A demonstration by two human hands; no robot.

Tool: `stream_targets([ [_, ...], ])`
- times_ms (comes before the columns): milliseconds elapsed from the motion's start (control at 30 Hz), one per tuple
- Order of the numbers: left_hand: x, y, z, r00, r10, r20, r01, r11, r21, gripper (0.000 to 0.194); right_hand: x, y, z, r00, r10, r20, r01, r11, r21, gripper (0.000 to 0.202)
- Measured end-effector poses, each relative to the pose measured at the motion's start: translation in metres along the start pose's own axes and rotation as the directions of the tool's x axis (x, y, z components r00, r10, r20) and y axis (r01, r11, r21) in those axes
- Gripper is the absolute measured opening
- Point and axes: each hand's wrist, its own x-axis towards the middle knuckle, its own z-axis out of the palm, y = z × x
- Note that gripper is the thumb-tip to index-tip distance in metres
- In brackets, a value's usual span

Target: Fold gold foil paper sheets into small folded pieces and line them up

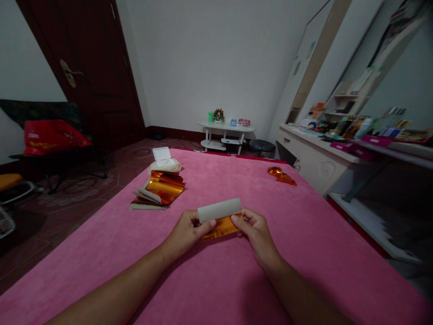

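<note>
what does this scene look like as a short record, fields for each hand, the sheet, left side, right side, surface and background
left hand: pinching the sheet's left end
right hand: pinching the sheet's right end
sheet: shiny orange, with a pale band along the far edge; folded or rolled, cannot tell
left side: pile of orange and pale sheets, beside a pack with its white lid raised
right side: shiny orange pieces
surface: pink cloth
background: white side table, dark red door

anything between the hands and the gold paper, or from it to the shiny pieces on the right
Nothing visible: left hand and right hand both hold the gold paper. Beyond the right hand, only pink cloth leads to the shiny pieces.
</note>
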Motion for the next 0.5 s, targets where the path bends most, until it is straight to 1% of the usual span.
stream_targets([
  [67,-0.001,0.001,0.003,0.999,-0.01,0.031,0.01,1.0,-0.004,0.038,-0.001,0.0,0.003,1.0,0.011,0.015,-0.012,0.999,0.046,0.027],
  [167,-0.003,0.002,0.005,0.998,-0.028,0.051,0.029,0.999,-0.021,0.034,-0.002,0.0,0.007,0.999,0.041,0.012,-0.042,0.998,0.046,0.031],
  [267,-0.004,0.0,0.004,0.999,-0.036,0.004,0.036,0.999,0.004,0.03,0.001,0.001,0.004,0.999,0.039,-0.014,-0.039,0.999,0.021,0.027],
  [333,-0.003,-0.001,0.003,0.998,-0.045,-0.045,0.047,0.998,0.048,0.029,0.004,0.001,-0.003,0.997,0.021,-0.07,-0.021,1.0,-0.004,0.024],
  [400,-0.002,0.0,0.001,0.996,-0.046,-0.071,0.05,0.997,0.052,0.031,0.009,0.002,-0.012,0.989,-0.012,-0.147,0.009,1.0,-0.024,0.025],
  [500,0.001,0.005,-0.002,0.993,-0.031,-0.117,0.032,0.999,0.009,0.03,0.012,0.001,-0.023,0.955,-0.034,-0.296,0.042,0.999,0.019,0.032],
])
